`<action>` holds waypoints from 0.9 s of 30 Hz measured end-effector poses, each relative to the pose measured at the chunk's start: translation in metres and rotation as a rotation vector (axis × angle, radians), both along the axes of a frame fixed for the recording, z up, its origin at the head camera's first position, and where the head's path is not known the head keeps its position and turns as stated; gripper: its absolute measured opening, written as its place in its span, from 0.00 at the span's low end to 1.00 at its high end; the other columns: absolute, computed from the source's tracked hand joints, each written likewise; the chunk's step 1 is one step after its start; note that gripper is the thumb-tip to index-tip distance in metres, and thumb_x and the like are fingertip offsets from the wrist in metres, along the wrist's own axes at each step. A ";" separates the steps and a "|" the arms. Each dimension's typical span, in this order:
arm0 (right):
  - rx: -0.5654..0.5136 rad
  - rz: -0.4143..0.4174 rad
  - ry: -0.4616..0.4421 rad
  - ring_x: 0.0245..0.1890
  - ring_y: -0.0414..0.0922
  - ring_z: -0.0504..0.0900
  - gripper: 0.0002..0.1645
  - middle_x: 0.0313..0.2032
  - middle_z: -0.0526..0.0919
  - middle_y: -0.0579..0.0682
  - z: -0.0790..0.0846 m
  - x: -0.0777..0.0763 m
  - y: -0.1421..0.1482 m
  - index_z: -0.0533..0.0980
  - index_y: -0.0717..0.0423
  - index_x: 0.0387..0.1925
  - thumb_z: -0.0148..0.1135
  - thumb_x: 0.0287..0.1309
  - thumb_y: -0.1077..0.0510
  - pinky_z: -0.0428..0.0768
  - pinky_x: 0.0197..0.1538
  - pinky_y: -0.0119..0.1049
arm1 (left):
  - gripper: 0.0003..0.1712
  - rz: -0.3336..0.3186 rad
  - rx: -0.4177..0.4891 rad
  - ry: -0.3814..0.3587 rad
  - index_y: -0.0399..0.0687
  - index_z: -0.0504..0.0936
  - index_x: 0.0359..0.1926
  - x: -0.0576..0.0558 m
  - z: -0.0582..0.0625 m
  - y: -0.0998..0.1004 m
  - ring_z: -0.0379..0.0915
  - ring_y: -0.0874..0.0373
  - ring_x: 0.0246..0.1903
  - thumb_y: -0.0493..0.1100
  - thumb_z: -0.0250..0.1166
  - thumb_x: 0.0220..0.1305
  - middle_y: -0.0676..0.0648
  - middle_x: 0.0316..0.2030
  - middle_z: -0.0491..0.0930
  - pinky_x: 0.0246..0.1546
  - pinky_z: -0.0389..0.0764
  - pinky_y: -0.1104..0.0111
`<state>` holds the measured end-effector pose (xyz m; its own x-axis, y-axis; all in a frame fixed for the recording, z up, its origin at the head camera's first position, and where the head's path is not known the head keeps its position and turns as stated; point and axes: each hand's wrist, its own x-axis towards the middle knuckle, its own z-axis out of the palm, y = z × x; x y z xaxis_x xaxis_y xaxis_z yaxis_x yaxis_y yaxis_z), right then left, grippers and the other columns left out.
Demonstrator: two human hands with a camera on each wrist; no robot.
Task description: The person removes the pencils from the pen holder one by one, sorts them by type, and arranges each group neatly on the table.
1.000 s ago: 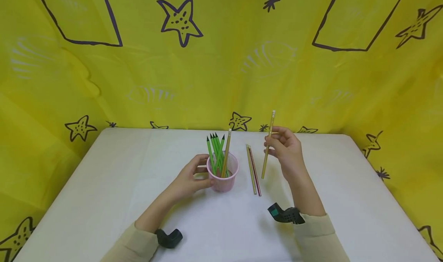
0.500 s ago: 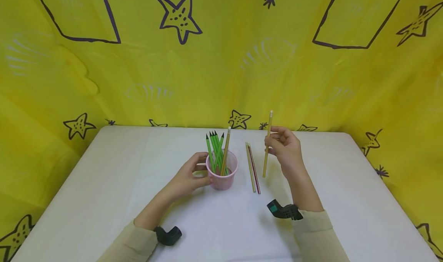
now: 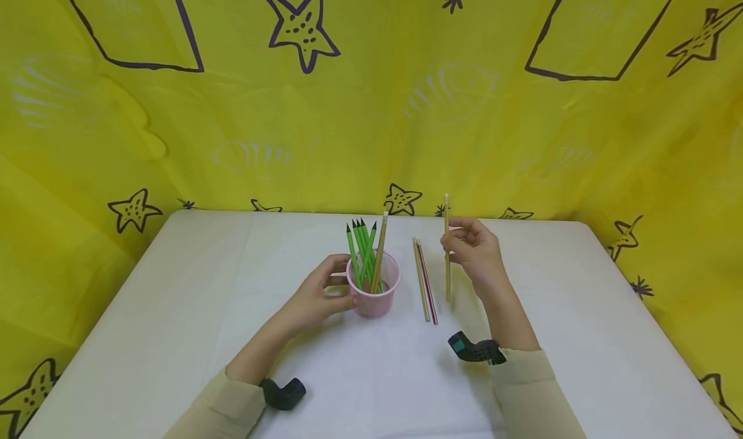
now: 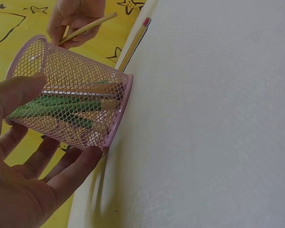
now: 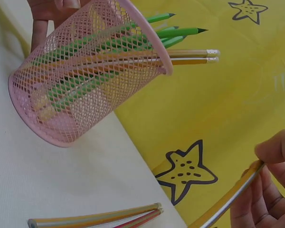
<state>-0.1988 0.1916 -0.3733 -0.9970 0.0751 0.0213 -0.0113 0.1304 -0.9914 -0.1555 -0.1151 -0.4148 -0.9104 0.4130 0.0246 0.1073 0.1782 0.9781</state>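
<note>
My left hand [image 3: 319,297] holds a pink mesh pencil cup [image 3: 374,307] by its left side, thumb in front and fingers behind. Several green pencils [image 3: 352,252] stand in it with dark points up. Two yellow pencils [image 5: 192,53] lean among them, eraser ends up, as the right wrist view shows. To the right of the cup, my right hand [image 3: 477,253] pinches another yellow pencil [image 3: 447,281] between thumb and fingers. That pencil is nearly upright, its eraser at the top. Whether its lower end touches the table, I cannot tell.
Between the cup and my right hand, a yellow pencil [image 3: 420,281] and a red pencil [image 3: 427,284] lie side by side on the white table [image 3: 174,297]. A yellow curtain [image 3: 348,123] with drawn stars hangs behind the table's back edge.
The pencil in my right hand has come slightly down and left, turning from a slant to nearly vertical. My left hand and the cup have stayed in place.
</note>
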 end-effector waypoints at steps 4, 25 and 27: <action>0.039 0.047 -0.022 0.34 0.40 0.81 0.23 0.36 0.80 0.45 -0.004 -0.002 0.000 0.70 0.63 0.59 0.61 0.62 0.66 0.84 0.38 0.30 | 0.40 0.001 -0.004 0.004 0.53 0.66 0.68 -0.001 0.000 0.000 0.72 0.41 0.61 0.37 0.73 0.58 0.41 0.66 0.70 0.57 0.81 0.53; 0.107 0.066 -0.042 0.36 0.46 0.81 0.24 0.37 0.78 0.49 -0.010 -0.003 0.001 0.71 0.63 0.59 0.61 0.60 0.66 0.84 0.37 0.31 | 0.39 0.001 -0.006 0.010 0.51 0.66 0.68 0.000 0.001 -0.001 0.72 0.41 0.62 0.36 0.73 0.58 0.40 0.66 0.70 0.57 0.81 0.53; 0.109 0.064 -0.047 0.36 0.46 0.81 0.24 0.37 0.78 0.49 -0.012 -0.004 0.002 0.71 0.63 0.59 0.61 0.61 0.66 0.84 0.36 0.31 | 0.39 0.002 -0.001 0.010 0.51 0.66 0.68 0.000 0.001 -0.001 0.72 0.41 0.61 0.36 0.73 0.58 0.41 0.66 0.70 0.57 0.81 0.53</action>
